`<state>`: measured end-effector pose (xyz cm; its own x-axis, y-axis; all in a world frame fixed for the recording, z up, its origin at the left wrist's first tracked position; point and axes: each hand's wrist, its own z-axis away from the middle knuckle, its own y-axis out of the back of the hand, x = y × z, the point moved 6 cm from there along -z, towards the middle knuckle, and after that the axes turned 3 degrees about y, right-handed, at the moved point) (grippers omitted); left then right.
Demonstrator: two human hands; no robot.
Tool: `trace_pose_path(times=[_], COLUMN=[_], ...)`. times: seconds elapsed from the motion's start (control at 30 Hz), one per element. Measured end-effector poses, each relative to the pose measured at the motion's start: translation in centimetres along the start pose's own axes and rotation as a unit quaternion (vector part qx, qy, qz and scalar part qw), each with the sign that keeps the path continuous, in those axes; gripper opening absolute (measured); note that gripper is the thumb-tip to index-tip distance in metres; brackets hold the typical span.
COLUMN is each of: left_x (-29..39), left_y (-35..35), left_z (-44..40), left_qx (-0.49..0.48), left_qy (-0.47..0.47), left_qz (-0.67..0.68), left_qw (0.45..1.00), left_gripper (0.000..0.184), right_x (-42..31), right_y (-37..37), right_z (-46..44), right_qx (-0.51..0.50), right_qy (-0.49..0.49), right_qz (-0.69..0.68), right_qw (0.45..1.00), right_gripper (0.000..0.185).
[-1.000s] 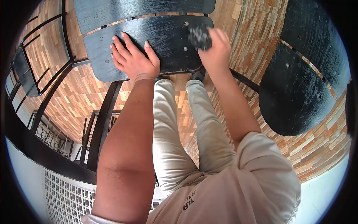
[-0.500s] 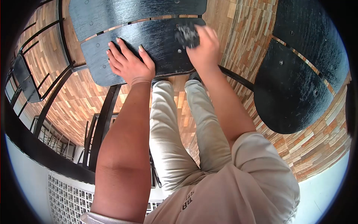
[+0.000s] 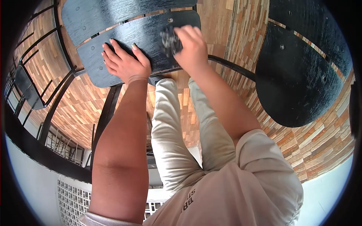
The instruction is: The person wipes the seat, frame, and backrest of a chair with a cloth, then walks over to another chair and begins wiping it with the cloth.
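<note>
A black slatted board (image 3: pixel 124 35) with visible screw heads lies across the top of the view. Flat on its near slat, toward the left end, rests my left hand (image 3: pixel 127 63), fingers spread and holding nothing. Near the right end of that same slat, my right hand (image 3: pixel 190 47) has its fingers wrapped round a dark, crumpled pad (image 3: pixel 171 42). The pad is blurred by motion and appears to touch the board. Part of it is hidden behind my fingers.
Another black slatted board (image 3: pixel 298 79) with a rounded end is at the right. Black metal rails (image 3: pixel 235 69) run beside the boards. A small black chair (image 3: pixel 28 86) stands at the far left. A white lattice panel (image 3: pixel 73 199) is at the lower left.
My right hand has moved left along the near slat with the dark pad. The board and my left hand sit further left in view, while that hand stays on the same part of the slat.
</note>
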<state>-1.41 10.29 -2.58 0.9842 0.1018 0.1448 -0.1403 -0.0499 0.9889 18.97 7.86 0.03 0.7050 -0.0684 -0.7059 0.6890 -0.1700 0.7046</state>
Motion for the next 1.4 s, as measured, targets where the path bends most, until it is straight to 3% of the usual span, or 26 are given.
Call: trace_pose_path(times=[0.07, 0.23, 0.47, 0.6, 0.67, 0.73, 0.83, 0.9, 1.03, 1.1, 1.2, 1.4], left_x=[0.0, -0.2, 0.1, 0.1, -0.1, 0.0, 0.5, 0.3, 0.1, -0.1, 0.4, 0.5], left_y=[0.0, -0.1, -0.1, 0.2, 0.4, 0.3, 0.3, 0.4, 0.3, 0.5, 0.6, 0.8], left_z=[0.2, 0.3, 0.3, 0.1, 0.0, 0.0, 0.1, 0.0, 0.1, 0.1, -0.4, -0.7], left_qx=[0.0, 0.002, 0.003, 0.007, 0.006, -0.004, -0.01, -0.016, -0.017, -0.02, -0.018, -0.027], left_qy=[-0.001, -0.009, -0.002, 0.006, 0.007, 0.005, 0.006, 0.008, 0.0, 0.003, 0.019, 0.019], left_qz=[0.002, 0.009, 0.011, 0.01, 0.012, 0.006, 0.007, 0.003, 0.0, 0.0, 0.01, 0.001], left_qw=[1.0, 1.0, 1.0, 1.0, 1.0, 1.0, 1.0, 1.0, 1.0, 1.0, 1.0, 0.999], left_gripper=[0.073, 0.073, 0.074, 0.074, 0.074, 0.074, 0.075, 0.074, 0.075, 0.074, 0.073, 0.072], right_x=[0.9, 1.4, -2.3, -2.4, -1.5, 0.0, 2.0, 1.8, 0.7, -0.5, -2.7, -2.7], right_y=[-1.3, -2.3, 0.6, 0.4, 0.1, -0.6, -1.4, -1.7, -2.3, -3.2, -1.9, -1.2], right_z=[-3.5, -3.1, 8.5, 6.9, 3.7, -0.2, -6.7, -9.6, -12.0, -7.5, 1.1, 3.4], right_qx=[0.061, 0.063, -0.065, -0.073, -0.064, -0.029, 0.119, 0.156, 0.126, 0.021, -0.081, -0.117], right_qy=[0.001, 0.01, 0.031, 0.087, 0.036, 0.012, 0.054, 0.068, 0.017, 0.039, 0.04, 0.106], right_qz=[0.005, 0.009, -0.019, 0.024, 0.067, 0.106, 0.124, 0.125, 0.093, 0.073, 0.031, 0.015], right_qw=[0.998, 0.998, 0.997, 0.993, 0.995, 0.994, 0.984, 0.977, 0.987, 0.996, 0.995, 0.987], right_gripper=[0.046, 0.051, 0.047, 0.046, 0.047, 0.05, 0.053, 0.053, 0.065, 0.052, 0.048, 0.054])
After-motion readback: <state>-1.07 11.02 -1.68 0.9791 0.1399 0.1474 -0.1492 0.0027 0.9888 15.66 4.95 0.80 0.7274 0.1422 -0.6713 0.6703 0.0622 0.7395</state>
